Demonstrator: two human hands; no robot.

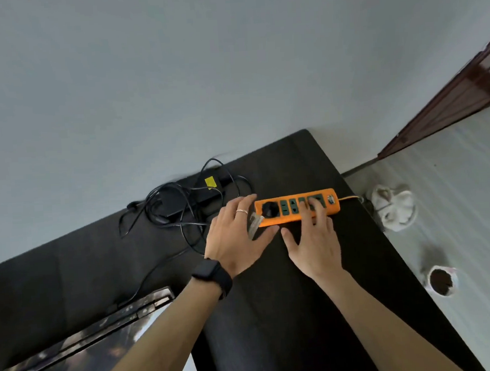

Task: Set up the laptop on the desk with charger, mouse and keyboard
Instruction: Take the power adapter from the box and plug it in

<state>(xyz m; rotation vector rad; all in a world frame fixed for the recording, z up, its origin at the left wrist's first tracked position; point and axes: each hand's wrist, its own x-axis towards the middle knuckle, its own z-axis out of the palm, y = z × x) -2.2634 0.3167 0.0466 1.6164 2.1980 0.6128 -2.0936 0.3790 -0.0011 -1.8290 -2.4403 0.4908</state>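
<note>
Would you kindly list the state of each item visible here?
power strip: flat on desk, sockets up, no plug seen in them
charger: tangled, at desk's far edge
laptop: open
left hand: at strip's end
right hand: fingers on strip

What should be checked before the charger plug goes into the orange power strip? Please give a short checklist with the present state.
1. Power strip lies flat on the desk: ok.
2. Right hand steadies the strip, fingers on its sockets: ok.
3. Left hand has a grip on the plug: cannot tell.
4. Free socket: ok, several show.
5. Charger cable untangled: not ok.
6. Strip switched on: cannot tell.
</note>
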